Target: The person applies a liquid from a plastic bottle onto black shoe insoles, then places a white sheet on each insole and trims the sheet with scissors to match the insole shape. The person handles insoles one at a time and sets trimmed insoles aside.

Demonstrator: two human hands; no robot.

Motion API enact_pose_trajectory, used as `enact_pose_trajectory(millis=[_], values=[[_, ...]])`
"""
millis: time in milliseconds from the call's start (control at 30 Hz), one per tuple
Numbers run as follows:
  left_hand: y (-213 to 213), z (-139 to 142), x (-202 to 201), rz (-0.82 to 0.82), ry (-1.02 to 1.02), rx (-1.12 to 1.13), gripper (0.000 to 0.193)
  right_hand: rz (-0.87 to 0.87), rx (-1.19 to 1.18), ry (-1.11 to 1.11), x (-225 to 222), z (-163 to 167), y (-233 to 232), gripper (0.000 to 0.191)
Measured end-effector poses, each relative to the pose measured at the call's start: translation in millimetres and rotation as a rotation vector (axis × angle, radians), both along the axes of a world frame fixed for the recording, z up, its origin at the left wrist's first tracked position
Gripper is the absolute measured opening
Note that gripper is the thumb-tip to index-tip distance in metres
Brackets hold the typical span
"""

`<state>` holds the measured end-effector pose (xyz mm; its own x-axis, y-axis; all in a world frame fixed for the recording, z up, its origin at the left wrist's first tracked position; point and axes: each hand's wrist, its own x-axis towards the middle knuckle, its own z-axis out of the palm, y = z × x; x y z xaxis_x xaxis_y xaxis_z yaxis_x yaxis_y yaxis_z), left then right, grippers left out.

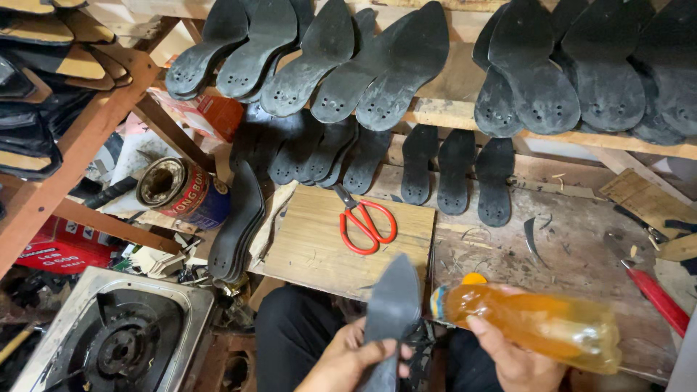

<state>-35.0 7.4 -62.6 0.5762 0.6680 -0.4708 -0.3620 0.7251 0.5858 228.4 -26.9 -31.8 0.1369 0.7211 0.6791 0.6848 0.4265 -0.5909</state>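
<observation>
My left hand (348,357) grips a dark grey pointed shoe sole (392,305) near the bottom middle, tip pointing up. My right hand (512,356) holds a clear plastic bottle (537,323) of orange liquid, lying sideways with its capped neck touching or almost touching the sole's right edge. Both hands hover over my lap, just in front of the workbench.
Red-handled scissors (365,225) lie on a wooden board (319,250). Several black soles (406,69) lean on a wooden shelf and stand along the bench back. A glue tin (178,189) and a sole stack (236,229) are at left, a gas burner (120,341) lower left, a red-handled tool (657,294) at right.
</observation>
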Motion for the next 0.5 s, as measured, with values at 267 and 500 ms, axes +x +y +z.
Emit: enact_pose_trajectory(millis=[267, 500], values=[[-4, -1, 17, -0.023, 0.207, 0.397, 0.04, 0.225, -0.352, 0.306, -31, 4, 0, 0.034], [-8, 38, 19, -0.229, 0.701, 0.676, 0.055, 0.454, 0.07, 0.069, -38, 16, 23, 0.05]])
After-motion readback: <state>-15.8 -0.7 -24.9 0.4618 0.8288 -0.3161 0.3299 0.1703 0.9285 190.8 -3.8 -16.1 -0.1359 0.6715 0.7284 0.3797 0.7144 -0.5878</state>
